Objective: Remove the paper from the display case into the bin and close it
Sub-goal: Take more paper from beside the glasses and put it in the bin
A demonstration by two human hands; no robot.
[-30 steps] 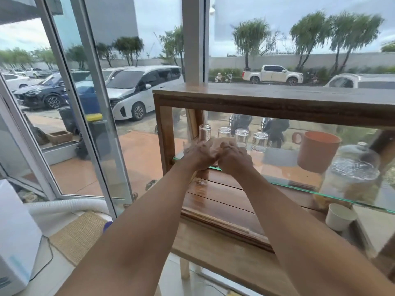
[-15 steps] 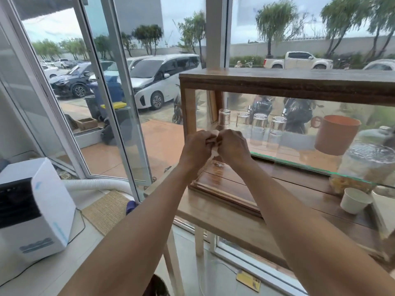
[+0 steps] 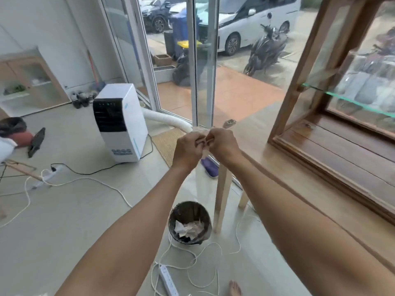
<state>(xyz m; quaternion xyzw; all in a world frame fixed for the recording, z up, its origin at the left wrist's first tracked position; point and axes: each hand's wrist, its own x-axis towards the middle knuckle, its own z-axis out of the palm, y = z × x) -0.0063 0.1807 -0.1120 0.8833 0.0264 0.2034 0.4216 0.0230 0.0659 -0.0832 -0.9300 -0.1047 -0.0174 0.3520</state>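
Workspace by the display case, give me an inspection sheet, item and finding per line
Surface: wooden table, bare near the edge.
Job's things: display case open; bin on the floor holds crumpled paper.
Clutter: purple slipper under the table.
Hands: left hand and right hand pressed together above the bin; contents hidden.
Cables: white cord and power strip beside the bin.
Surroundings: portable air cooler, glass doors, parked vehicles outside.

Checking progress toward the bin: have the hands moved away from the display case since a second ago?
Yes. Both hands were inside the display case; now they're left of it.
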